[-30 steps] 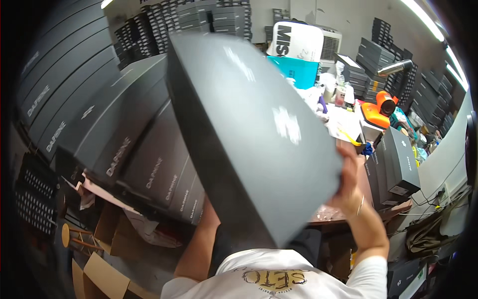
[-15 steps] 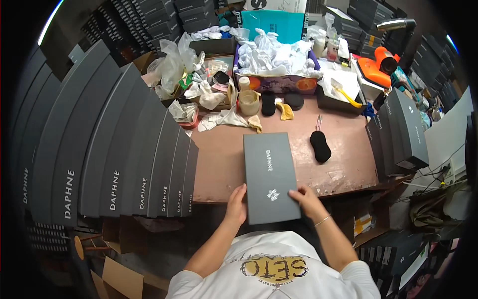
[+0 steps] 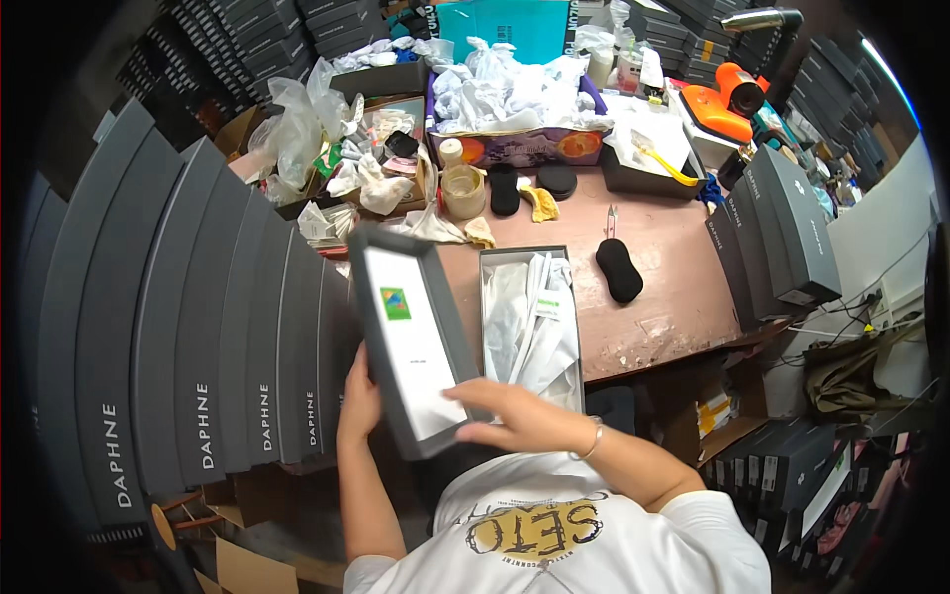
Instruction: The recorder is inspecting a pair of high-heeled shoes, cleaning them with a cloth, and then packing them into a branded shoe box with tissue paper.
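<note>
Lifted off and swung left since half a second ago: grey lid (image 3: 443,317), then closed over its box, now tilted up beside it with its inside facing the camera. Box base (image 3: 575,337) lies open on the brown table (image 3: 673,317), near edge toward the wearer.

Left hand (image 3: 358,396) grasps the lid by its left side; fingers partly hidden behind it. Right hand (image 3: 520,416) crosses the lid's right wall near the lower end, forefinger and thumb spread, fingertips over the white sheet (image 3: 416,346) inside. Cannot tell whether it grips the lid or only touches. Sheet carries a green printed patch. Lid edges slightly blurred.

In the base: white tissue (image 3: 510,307), loosely folded, a small white-and-green label (image 3: 549,305) on top. Contents beneath hidden.

Right of the base, apart from it: black oval pad (image 3: 619,271), small snips (image 3: 612,220) just beyond. Farther back: jar (image 3: 462,191), yellow cloth (image 3: 541,204), purple carton (image 3: 524,146) heaped with crumpled white paper (image 3: 510,89). Grey closed boxes (image 3: 148,346) stand ranked at left; a smaller group of boxes (image 3: 792,238) sits at the table's right end.
</note>
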Tool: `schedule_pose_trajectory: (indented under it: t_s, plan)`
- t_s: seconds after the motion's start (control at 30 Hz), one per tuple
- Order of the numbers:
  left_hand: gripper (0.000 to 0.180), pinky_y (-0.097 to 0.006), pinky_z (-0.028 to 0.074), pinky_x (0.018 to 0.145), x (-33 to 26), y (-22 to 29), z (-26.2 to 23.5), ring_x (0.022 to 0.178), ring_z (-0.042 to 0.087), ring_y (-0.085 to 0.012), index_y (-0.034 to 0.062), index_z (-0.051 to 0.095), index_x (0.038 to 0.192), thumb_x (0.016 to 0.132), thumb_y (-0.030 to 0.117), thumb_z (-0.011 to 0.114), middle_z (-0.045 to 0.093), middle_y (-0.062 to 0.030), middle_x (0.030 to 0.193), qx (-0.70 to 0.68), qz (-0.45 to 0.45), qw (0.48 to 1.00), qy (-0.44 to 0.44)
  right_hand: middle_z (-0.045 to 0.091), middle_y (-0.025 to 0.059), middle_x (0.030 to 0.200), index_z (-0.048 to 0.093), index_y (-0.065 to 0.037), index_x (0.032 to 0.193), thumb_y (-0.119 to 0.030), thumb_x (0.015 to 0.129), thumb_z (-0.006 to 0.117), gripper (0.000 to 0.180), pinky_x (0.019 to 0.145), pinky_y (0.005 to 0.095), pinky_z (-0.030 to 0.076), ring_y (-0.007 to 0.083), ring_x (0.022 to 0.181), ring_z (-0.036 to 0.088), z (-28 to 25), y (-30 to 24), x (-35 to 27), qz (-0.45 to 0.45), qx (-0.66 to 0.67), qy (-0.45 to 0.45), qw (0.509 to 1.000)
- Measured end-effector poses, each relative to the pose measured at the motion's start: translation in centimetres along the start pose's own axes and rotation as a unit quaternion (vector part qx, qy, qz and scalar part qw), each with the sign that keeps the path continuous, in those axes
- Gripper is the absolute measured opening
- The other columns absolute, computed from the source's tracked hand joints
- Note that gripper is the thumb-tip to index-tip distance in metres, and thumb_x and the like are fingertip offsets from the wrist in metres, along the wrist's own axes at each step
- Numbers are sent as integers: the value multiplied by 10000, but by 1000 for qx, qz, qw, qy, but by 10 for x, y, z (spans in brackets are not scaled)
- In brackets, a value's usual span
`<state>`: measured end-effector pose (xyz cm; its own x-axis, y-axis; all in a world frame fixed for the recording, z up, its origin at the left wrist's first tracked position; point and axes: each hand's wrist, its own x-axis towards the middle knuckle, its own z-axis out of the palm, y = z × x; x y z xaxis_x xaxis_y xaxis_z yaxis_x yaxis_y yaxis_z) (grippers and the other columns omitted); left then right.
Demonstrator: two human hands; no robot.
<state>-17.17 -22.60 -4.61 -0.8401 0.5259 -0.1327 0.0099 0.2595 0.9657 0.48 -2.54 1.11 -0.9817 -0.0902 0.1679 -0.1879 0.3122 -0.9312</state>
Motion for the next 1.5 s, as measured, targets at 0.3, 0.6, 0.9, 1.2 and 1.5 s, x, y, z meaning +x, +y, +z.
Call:
schedule_pose_trajectory:
  t_s: [0.3,0.6,0.9,1.2,1.5]
  plan:
    - [468,-394,402,1008,-17,10,3,1223,483,-311,-6,447,1326,892,105,581,465,-211,1336,123,63,979,153,619,92,923,575,-104,1149,-160,810,620,346,790,426,402,274,817,617,-27,81,-76,132,-479,-24,868]
    - [471,-444,281,1088,1,-5,100,1308,345,-398,38,477,1326,894,198,576,405,-241,1377,279,237,920,-140,620,123,770,558,-158,1209,-269,818,613,410,894,498,345,296,783,616,-13,93,-61,129,-585,-35,800]
    - [273,-501,322,1039,68,-17,195,1267,403,-371,66,595,1065,801,123,634,486,-178,1300,337,287,882,-163,639,138,758,620,-124,962,-372,789,655,305,622,431,479,310,699,643,-2,105,-68,160,-460,-40,873]
    - [187,-529,292,1058,58,-40,188,1291,382,-345,30,630,954,773,73,620,454,-161,1346,432,332,829,-126,624,230,724,610,4,814,-150,762,587,164,634,436,501,389,677,632,-52,46,-49,249,-155,227,929]
    - [664,-455,226,1119,3,-2,160,1373,276,-339,30,332,1416,856,255,608,315,-190,1451,-31,195,969,-147,597,7,944,549,-31,1010,30,846,610,185,752,212,482,63,836,575,-80,9,-118,106,257,337,900]
